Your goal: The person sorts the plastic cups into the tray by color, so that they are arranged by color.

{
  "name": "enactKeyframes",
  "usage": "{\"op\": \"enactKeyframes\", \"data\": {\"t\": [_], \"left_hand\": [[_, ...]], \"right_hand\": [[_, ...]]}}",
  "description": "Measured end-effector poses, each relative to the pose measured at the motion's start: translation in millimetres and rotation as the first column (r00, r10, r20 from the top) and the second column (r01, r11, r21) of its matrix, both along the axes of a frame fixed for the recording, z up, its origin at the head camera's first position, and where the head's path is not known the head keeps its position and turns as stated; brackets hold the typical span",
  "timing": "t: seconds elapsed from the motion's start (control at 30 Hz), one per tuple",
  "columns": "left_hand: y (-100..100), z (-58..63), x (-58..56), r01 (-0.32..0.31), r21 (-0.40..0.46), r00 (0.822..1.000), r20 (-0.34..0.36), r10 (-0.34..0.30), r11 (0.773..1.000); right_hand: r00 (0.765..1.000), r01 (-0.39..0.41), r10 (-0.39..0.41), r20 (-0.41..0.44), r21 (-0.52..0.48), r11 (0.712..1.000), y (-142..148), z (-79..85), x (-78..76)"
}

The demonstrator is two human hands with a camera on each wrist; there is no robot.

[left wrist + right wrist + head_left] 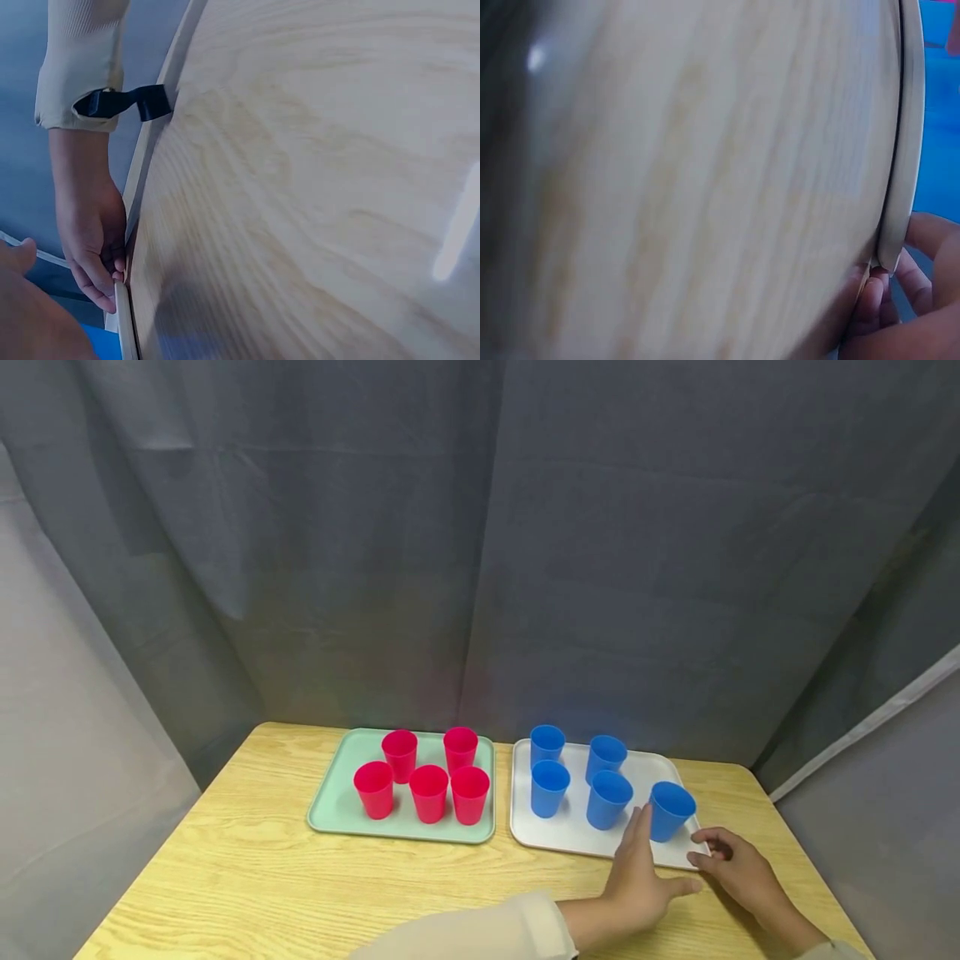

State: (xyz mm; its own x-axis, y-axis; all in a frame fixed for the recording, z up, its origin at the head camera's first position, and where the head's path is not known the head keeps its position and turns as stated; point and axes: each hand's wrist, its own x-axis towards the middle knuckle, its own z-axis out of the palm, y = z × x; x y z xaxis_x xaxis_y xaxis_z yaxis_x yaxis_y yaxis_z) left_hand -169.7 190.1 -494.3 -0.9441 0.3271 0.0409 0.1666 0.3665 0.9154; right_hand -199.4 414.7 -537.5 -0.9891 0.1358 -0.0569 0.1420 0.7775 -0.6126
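Note:
A white tray [570, 841] carries several blue cups, all standing upright. The rightmost blue cup [672, 810] stands near the tray's front right part. In front of that cup is my left hand [637, 877], fingers straight and pointing away, thumb spread to the right; whether it touches the cup I cannot tell. My right hand [738, 868] holds the tray's front right corner, its fingers curled at the rim. In the right wrist view, fingertips [874, 300] of the right hand lie against the corner of the rim, and part of that hand is cut off.
Left of the white tray lies a mint green tray [330, 818] with several red cups [430, 795] upright on it. A narrow gap separates the two trays. Both rest at the far side of the wooden table [262, 877], before a grey curtain [360, 568].

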Motion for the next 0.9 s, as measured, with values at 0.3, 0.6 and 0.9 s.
{"op": "enactKeyframes", "data": {"t": [0.3, 0.6, 0.9], "left_hand": [[-30, 2.6, 7.4, 0.047, 0.039, 0.998, 0.036, -0.049, 0.998], [-60, 1.1, 11.4, 0.099, 0.073, 0.995, 0.022, -0.101, 0.992], [-94, -2.2, 12.3, 0.136, 0.025, 0.990, -0.034, -0.135, 0.990]], "right_hand": [[1.000, 0.000, 0.000, -0.019, 0.012, 1.000, 0, 2.4, 0.9], [0.998, 0.033, -0.031, 0.046, -0.056, 0.998, -4, 9.7, 5.3], [0.996, 0.059, -0.056, 0.074, -0.040, 0.997, -14, 14.7, 13.3]]}}
